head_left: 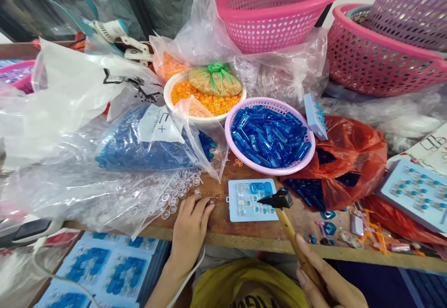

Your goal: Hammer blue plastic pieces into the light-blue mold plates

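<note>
My right hand (324, 282) is shut on the wooden handle of a small hammer (300, 247), whose dark metal head (279, 199) hangs just over the edge of a pale blue plastic mould tray (244, 201). That tray holds small clear and blue pieces. My left hand (190, 226) lies on the wooden workbench (223, 222), fingers loosely apart and holding nothing. Its fingertips are close to a spill of clear plastic rings (174, 194) and a plastic bag (87, 191).
A lilac basket of blue gem-like pieces (268, 133) and a white bowl of orange rings (178, 89) stand beyond the hands. Bags, pink baskets (380, 66) and another blue tray (415, 194) crowd the bench. Further filled trays (101, 266) lie below its front edge.
</note>
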`<state>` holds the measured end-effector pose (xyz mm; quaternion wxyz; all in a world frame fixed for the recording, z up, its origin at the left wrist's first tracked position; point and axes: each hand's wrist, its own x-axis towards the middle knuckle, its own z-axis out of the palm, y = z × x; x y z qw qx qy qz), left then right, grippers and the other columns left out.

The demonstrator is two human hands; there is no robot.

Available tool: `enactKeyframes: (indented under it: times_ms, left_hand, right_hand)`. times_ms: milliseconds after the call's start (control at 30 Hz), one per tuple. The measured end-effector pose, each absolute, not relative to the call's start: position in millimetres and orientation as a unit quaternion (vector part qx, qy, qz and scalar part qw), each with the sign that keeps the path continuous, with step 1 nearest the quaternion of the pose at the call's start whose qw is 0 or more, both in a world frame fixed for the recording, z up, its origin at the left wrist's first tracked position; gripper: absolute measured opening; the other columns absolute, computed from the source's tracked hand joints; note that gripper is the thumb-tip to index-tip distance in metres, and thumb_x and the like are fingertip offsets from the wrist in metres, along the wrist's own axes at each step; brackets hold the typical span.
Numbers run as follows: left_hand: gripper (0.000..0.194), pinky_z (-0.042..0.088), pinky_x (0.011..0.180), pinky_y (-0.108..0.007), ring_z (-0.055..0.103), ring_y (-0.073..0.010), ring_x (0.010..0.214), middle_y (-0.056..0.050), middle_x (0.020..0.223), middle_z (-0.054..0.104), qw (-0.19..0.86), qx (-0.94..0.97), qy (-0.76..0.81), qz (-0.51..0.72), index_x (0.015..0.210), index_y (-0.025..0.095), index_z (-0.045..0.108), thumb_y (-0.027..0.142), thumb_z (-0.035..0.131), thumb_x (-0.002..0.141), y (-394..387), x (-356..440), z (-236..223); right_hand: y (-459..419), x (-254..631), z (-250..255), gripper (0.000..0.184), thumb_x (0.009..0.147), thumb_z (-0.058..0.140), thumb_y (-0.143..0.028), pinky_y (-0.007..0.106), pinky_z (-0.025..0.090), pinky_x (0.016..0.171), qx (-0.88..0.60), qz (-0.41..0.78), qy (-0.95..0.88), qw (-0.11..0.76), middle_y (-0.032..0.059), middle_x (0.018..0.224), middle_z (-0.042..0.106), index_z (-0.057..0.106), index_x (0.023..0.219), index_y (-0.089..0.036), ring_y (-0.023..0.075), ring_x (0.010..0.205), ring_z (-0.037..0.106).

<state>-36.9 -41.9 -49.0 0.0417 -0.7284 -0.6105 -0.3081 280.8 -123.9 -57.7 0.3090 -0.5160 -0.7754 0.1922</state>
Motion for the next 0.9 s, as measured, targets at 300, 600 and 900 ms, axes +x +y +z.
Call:
enactKeyframes:
  times_ms: [300, 600, 900]
  left_hand:
    - [0.022, 0.056, 0.083, -0.039, 0.066, -0.0239, 0.092, -0.008, 0.100, 0.071, 0.044, -0.728, -0.608, -0.313, 0.115, 0.020, 0.063, 0.028, 0.046, 0.104, -33.7, -35.1, -48.6]
    - [0.022, 0.056, 0.081, -0.035, 0.068, -0.0211, 0.088, -0.005, 0.094, 0.073, -0.069, -0.741, -0.588, -0.319, 0.098, 0.021, 0.066, 0.024, 0.045, 0.103, -25.7, -34.4, -46.2]
    - [0.022, 0.058, 0.084, -0.036, 0.071, -0.0219, 0.093, -0.007, 0.101, 0.074, -0.114, -0.706, -0.613, -0.336, 0.109, 0.021, 0.070, 0.030, 0.051, 0.101, -20.5, -30.6, -44.7]
  right_hand:
    - [-126.5, 285.9, -61.8, 0.071, 0.095, 0.057, -0.011, 0.020, 0.055, 0.093, -0.516, 0.192, -0.772, 0.317, 0.0050, 0.143, 0.059, 0.034, 0.159, -0.031, 0.0192, 0.113, 0.069]
    - [-127.4, 285.4, -64.8, 0.069, 0.096, 0.057, -0.013, 0.019, 0.052, 0.095, -0.533, 0.209, -0.757, 0.315, 0.0038, 0.142, 0.062, 0.035, 0.159, -0.032, 0.0179, 0.116, 0.067]
    - [-128.9, 287.6, -70.5, 0.069, 0.095, 0.059, -0.013, 0.018, 0.051, 0.096, -0.533, 0.210, -0.755, 0.320, 0.0041, 0.141, 0.062, 0.038, 0.158, -0.030, 0.0176, 0.114, 0.069]
